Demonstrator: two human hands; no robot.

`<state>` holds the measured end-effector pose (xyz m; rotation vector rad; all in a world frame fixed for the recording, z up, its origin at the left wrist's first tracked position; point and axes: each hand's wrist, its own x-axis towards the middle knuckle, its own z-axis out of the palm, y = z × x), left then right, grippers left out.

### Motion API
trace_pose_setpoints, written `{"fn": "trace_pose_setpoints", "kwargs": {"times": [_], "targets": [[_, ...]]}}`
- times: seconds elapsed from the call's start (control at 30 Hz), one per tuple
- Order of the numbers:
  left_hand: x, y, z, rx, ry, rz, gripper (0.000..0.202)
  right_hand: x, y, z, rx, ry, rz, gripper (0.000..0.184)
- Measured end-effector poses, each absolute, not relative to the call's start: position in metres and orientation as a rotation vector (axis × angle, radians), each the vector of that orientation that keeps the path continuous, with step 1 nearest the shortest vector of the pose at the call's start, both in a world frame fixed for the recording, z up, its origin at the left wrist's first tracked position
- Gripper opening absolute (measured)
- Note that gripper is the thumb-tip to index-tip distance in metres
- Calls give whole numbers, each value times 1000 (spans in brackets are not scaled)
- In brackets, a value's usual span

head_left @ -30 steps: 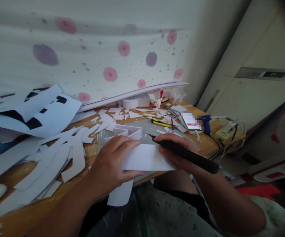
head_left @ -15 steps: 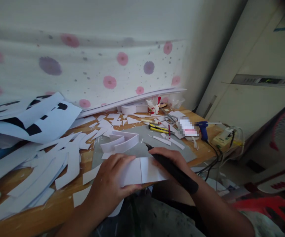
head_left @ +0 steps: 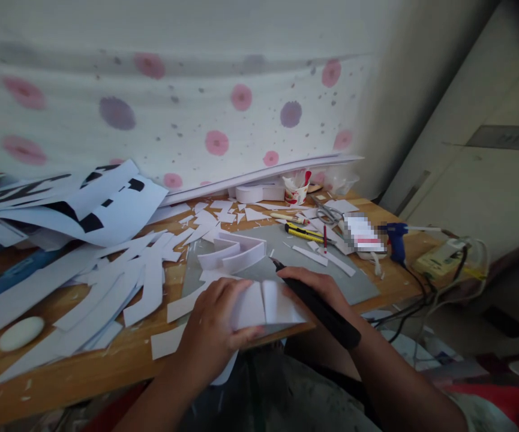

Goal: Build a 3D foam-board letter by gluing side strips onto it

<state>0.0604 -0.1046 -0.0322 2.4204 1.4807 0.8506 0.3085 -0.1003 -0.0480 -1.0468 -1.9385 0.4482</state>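
Note:
My left hand (head_left: 218,315) grips a white foam-board strip (head_left: 246,307) near the table's front edge, thumb below and fingers above. A crease or cut line runs across the strip, and its right part tilts up more than in the left part. My right hand (head_left: 324,291) is closed around a black utility knife (head_left: 317,306), its blade tip pointing up and left, past the strip. The right hand's lower fingers are hidden behind the knife and strip. Just beyond lies a bent white board piece (head_left: 241,255), standing on edge on the grey cutting mat (head_left: 358,288).
White offcuts (head_left: 137,282) cover the table's left side, near a white oval object (head_left: 20,333). Behind the mat are a yellow cutter (head_left: 304,233), scissors (head_left: 329,213) and a paper cup (head_left: 296,191). To the right lie a phone (head_left: 363,233), blue glue gun (head_left: 396,240) and power strip (head_left: 439,258).
The strip has bent further at its line, which now gapes slightly. My view has swung left, so the table scene sits farther right. Both hands keep their hold.

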Motion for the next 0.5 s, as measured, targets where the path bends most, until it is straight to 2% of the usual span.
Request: {"fn": "trace_pose_setpoints", "kwargs": {"times": [0.13,0.3,0.4,0.5], "targets": [[41,-92,-31,2253,1775,892,50,320,-98,-54,-1229,-2002,278,29],[43,-98,-29,2109,1634,824,52,339,-66,-57,-1589,-2269,138,42],[47,-103,-30,1970,1598,870,54,345,-41,-62,-1615,-2328,114,51],[46,-104,-34,1862,1527,889,58,345,-29,-67,-1582,-2338,79,50]]}}
